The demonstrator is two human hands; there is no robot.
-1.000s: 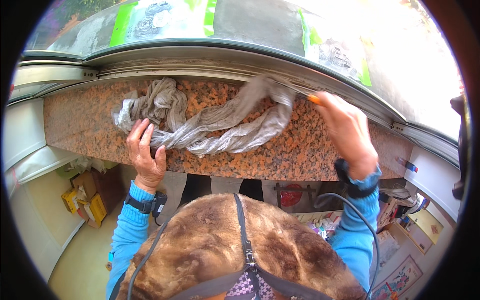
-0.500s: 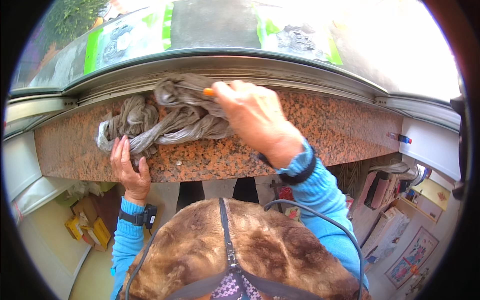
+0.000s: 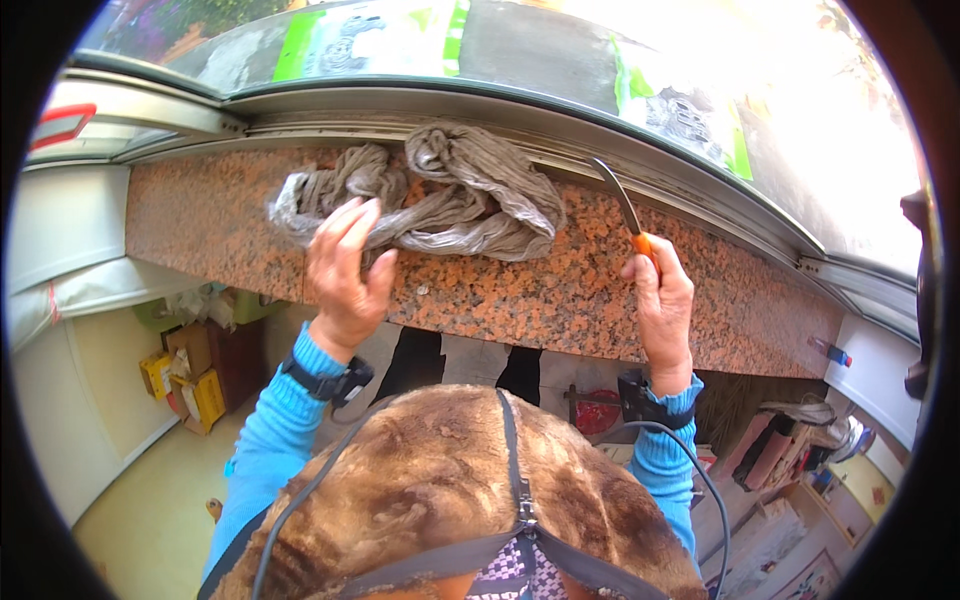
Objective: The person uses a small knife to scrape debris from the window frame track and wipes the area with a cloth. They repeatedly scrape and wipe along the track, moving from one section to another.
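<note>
A crumpled grey cloth [image 3: 480, 190] lies in loose twisted folds on the speckled reddish stone sill [image 3: 560, 305], against the window track. At its front left edge is my left hand [image 3: 345, 275], with fingers stretched and thumb apart. Its fingertips overlap the cloth; whether they press on it is hard to tell. To the right of the cloth, my right hand [image 3: 665, 305] grips a knife [image 3: 625, 205] by its orange handle. The slim, slightly curved blade points up and left toward the window track, apart from the cloth.
A metal window track [image 3: 560, 150] runs along the sill's far side, with glass beyond. A small dark bottle [image 3: 830, 351] with a blue and red end lies at the sill's right end. Yellow boxes [image 3: 195, 395] stand on the floor at lower left.
My right hand has drawn back from the cloth to its right, and the knife's blade now shows. My left hand has shifted along the cloth's front edge. The whole view has turned.
</note>
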